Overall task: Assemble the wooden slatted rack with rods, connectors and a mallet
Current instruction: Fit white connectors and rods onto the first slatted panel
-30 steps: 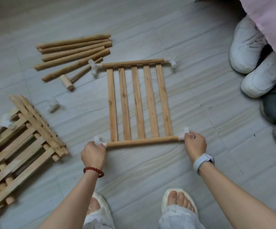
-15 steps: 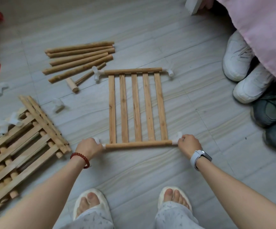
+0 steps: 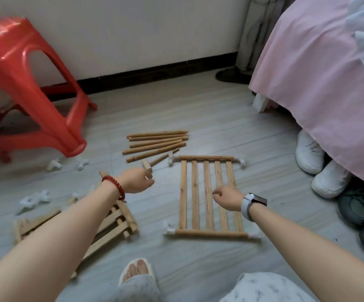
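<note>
Grey plank flooring [image 3: 209, 118] carries everything, with a white wall and dark skirting behind. At the middle lies the slatted panel [image 3: 207, 195], five slats between two rods, with white connectors [image 3: 169, 231] at its corners. Beyond it, to the left, lies a bundle of loose rods [image 3: 155, 143], and just beside them the wooden mallet [image 3: 147, 165]. More slatted panels [image 3: 111, 223] are stacked at the left under the forearm, with loose white connectors [image 3: 33, 200] scattered nearby. A red stool [image 3: 24, 83] stands at far left; a pink bed cover [image 3: 320, 83] hangs at right above several shoes [image 3: 327, 178]. The left hand [image 3: 136, 180] hovers close by the mallet head, fingers loosely curled, holding nothing. The right hand [image 3: 227, 198] hangs over the panel's slats, fingers relaxed and empty.
</note>
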Demonstrator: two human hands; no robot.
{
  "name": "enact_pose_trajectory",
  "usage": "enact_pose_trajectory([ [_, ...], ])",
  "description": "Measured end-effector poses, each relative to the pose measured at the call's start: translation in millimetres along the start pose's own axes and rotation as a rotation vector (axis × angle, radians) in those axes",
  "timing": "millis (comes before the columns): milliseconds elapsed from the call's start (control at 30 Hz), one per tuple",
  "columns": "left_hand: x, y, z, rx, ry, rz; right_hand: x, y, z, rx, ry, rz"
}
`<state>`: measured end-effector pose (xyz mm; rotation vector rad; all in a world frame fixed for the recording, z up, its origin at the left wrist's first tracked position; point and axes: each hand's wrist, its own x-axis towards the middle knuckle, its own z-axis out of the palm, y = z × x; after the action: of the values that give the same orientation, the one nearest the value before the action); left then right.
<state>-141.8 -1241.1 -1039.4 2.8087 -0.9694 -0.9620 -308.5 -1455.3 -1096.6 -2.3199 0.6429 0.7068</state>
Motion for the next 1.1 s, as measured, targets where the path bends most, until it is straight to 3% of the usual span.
enact_pose_trajectory([
  [200, -37.5, -52.9, -14.6, -0.208, 0.153, 0.015, -8.4, -85.8, -26.7, -0.286, 0.01, -0.153],
  [433, 21.1, -104.2, 18.9, -0.345, 0.148, -0.102, 54.0, -106.4, -20.3, -0.422, 0.015, -0.17],
  [733, 159.0, -121.8, 55.1, -0.31, 0.21, -0.237, 183.4, -88.0, -8.5, -0.42, 0.059, -0.175],
  [1100, 293.7, -103.0, 55.2, -0.077, 0.317, -0.183, 286.3, -48.4, -0.8, -0.421, 0.244, -0.087],
])
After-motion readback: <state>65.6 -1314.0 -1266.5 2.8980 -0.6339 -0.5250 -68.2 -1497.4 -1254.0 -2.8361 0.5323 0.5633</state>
